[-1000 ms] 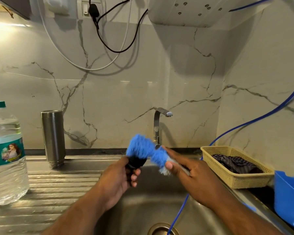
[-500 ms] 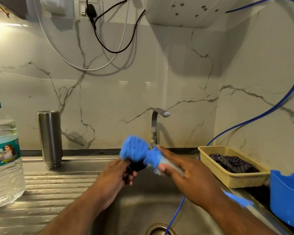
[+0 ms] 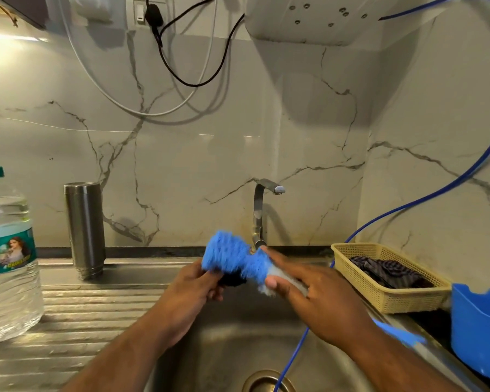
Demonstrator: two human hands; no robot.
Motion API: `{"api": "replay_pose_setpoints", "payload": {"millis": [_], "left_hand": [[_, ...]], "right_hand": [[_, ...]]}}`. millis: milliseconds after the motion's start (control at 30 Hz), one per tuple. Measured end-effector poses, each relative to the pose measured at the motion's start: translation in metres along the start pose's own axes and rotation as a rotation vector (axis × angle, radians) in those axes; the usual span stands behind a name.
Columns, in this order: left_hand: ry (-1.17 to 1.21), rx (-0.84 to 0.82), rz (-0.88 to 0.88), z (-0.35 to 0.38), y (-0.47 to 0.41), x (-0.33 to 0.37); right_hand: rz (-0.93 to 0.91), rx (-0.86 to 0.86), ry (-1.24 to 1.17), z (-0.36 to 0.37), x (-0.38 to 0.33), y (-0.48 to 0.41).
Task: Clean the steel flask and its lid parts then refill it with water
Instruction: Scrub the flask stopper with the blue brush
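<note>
Head view: over the sink (image 3: 232, 346), the left hand (image 3: 193, 290) grips a dark lid part (image 3: 234, 280) and the right hand (image 3: 317, 295) holds the blue brush (image 3: 232, 258) against it, likely so drips land inside. The steel flask (image 3: 85, 227) stands inverted left of the sink, probably draining. A blue hose (image 3: 294, 352) trails into the sink beside the right arm.

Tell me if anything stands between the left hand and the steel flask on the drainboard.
Nothing visible does. The steel flask stands left of the left hand, with only ribbed drainboard between. That hand is busy, gripping a dark lid part.
</note>
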State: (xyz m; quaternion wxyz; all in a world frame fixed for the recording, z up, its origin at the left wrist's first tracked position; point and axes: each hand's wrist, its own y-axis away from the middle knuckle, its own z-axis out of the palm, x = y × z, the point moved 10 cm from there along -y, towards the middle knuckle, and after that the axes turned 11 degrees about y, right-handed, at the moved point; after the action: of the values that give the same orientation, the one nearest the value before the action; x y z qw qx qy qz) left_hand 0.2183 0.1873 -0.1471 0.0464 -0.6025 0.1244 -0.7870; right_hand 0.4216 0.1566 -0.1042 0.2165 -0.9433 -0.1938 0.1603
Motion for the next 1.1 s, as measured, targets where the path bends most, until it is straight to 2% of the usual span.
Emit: {"api": "replay_pose_setpoints", "payload": {"millis": [133, 233, 433, 533, 733, 800, 867, 967, 1100], "left_hand": [[-0.033, -0.096, 0.005, 0.011, 0.001, -0.001], [0.032, -0.089, 0.004, 0.009, -0.002, -0.002], [-0.028, -0.076, -0.009, 0.008, -0.001, -0.007], [-0.008, 0.008, 0.040, -0.002, -0.002, -0.001], [-0.225, 0.000, 0.104, 0.007, 0.000, 0.010], [-0.155, -0.008, 0.090, 0.007, 0.001, 0.014], [0.028, -0.005, 0.044, 0.002, -0.001, 0.011], [0.297, 0.106, -0.034, -0.010, -0.002, 0.003], [0.487, 0.247, -0.113, -0.020, -0.001, -0.004]], "right_hand": [[0.083, 0.033, 0.003, 0.003, 0.012, -0.002], [0.031, 0.059, -0.078, -0.003, 0.007, 0.000], [0.043, 0.060, -0.005, -0.005, 0.005, -0.001], [-0.037, 0.015, 0.084, -0.003, -0.009, 0.003], [0.111, 0.063, 0.057, -0.001, 0.016, -0.002], [0.135, 0.061, 0.048, 0.002, 0.024, -0.001], [0.142, 0.054, 0.044, 0.004, 0.027, -0.001], [0.144, 0.036, 0.035, 0.008, 0.027, -0.001], [0.135, 0.044, 0.006, 0.002, 0.024, 0.001]]}}
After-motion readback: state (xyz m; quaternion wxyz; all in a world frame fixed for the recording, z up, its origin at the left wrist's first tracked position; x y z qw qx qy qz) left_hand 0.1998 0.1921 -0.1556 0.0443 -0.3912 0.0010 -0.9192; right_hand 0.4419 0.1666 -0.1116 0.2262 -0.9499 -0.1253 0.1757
